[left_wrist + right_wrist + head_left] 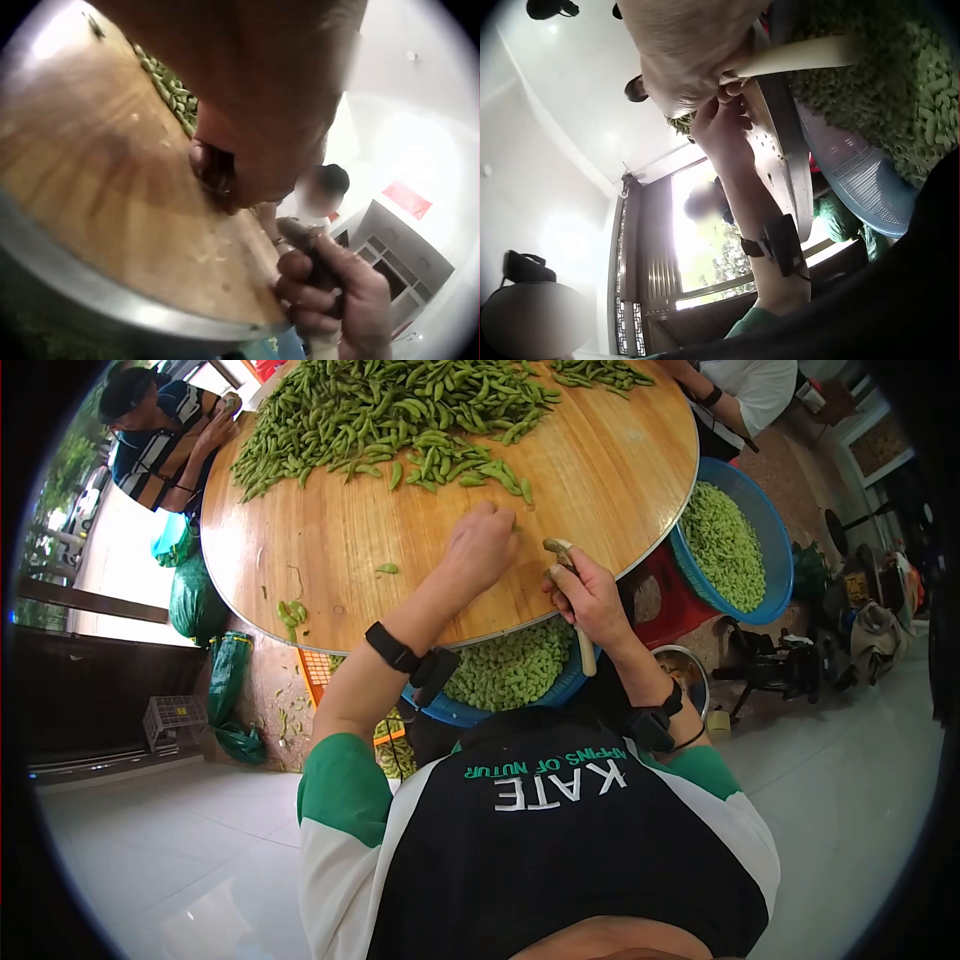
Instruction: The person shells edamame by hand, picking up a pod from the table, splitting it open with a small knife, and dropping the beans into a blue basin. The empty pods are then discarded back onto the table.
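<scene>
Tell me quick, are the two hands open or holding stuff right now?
Left hand: fingers curled; can't tell whether it holds anything.
Right hand: closed, holding a pale handle.

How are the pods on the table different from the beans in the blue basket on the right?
The pods are long and darker green; the beans are small and paler. The pods lie on the wooden table; the beans lie in the blue basket. Both are green and heaped up.

We have pods [400, 420] before us on the table [340, 550], one basket [452, 713] below its near edge, a second basket [772, 545] to our right.
</scene>
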Demonstrator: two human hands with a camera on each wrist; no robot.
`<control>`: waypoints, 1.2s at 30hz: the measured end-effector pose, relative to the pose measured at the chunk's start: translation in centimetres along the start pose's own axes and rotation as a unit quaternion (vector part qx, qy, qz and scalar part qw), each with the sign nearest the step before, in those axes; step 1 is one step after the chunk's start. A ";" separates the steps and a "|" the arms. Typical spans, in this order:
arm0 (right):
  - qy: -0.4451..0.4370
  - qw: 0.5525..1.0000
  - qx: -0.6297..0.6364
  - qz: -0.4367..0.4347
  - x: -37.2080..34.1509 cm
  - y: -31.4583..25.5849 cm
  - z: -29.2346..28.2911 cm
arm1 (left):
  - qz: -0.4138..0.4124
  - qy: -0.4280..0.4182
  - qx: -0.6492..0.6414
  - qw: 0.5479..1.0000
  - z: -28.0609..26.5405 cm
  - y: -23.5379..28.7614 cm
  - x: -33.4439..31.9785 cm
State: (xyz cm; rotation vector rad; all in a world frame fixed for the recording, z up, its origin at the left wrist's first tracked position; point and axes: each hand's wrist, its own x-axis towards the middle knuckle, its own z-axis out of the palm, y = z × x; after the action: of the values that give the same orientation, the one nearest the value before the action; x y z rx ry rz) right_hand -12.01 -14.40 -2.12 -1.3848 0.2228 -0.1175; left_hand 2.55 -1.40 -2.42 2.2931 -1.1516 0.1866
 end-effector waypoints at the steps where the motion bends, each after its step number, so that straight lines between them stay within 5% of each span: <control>1: 0.000 1.000 -0.003 -0.010 -0.1 0.0 0.0 | 0.012 -0.022 0.005 1.000 0.0 -0.3 0.3; 3: 0.003 1.000 -0.004 -0.011 -0.1 0.1 0.1 | 0.024 -0.042 0.013 0.999 0.0 -0.4 0.3; 6: 0.009 1.000 -0.009 -0.017 0.0 0.3 0.3 | 0.109 0.032 0.075 0.991 -0.1 -0.4 -0.6; 8: 0.015 1.000 -0.015 -0.021 0.0 0.4 0.3 | -0.038 -0.010 -0.073 0.997 -0.1 -0.7 -0.9; 9: 0.001 1.000 -0.023 -0.016 0.2 0.3 0.2 | -0.039 -0.012 -0.073 0.997 -0.6 -0.4 -1.1; 11: -0.013 0.999 -0.030 -0.012 0.1 0.1 0.2 | -0.222 -0.092 -0.319 0.917 -2.0 0.0 -1.6; 12: -0.016 0.999 -0.029 -0.001 0.1 -0.1 0.2 | -0.221 -0.090 -0.319 0.917 -2.8 0.0 -1.9; 14: -0.023 0.999 -0.031 0.009 0.2 -0.4 -0.1 | -0.198 -0.080 -0.273 0.938 -4.5 -0.5 -2.8; 16: -0.008 1.000 -0.014 -0.009 0.0 -0.2 -0.3 | -0.108 -0.081 -0.083 0.987 -6.8 -3.0 -4.1; 18: -0.011 1.000 -0.007 -0.007 0.1 0.0 -0.3 | -0.123 -0.078 0.120 0.982 -10.1 -3.0 -5.5; 21: -0.027 1.000 -0.011 -0.007 0.4 0.1 -0.1 | -0.111 -0.095 0.205 0.968 -11.9 -4.2 -5.5; 22: -0.041 0.999 -0.021 -0.012 0.7 0.1 0.1 | -0.113 -0.094 0.207 0.967 -11.6 -4.3 -4.8; 24: -0.031 0.999 -0.020 -0.010 0.6 0.1 0.2 | 0.076 0.068 0.107 0.989 -9.1 -4.2 -1.6; 29: 0.003 0.998 -0.048 -0.031 0.5 0.8 0.1 | 0.182 0.090 0.088 0.975 -1.2 -5.4 5.9; 34: 0.009 1.000 -0.019 -0.017 0.4 0.2 0.2 | 0.157 0.071 0.061 0.983 0.2 -4.7 6.8; 36: 0.004 1.000 -0.015 -0.005 0.4 -0.2 0.0 | 0.080 0.069 -0.092 0.990 -0.6 -3.1 5.4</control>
State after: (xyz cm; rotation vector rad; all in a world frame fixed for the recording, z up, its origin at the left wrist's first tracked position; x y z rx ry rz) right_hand -11.58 -14.51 -1.96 -1.4164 0.2244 -0.1288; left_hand 8.39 -3.37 -1.24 1.9974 -1.2278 0.2826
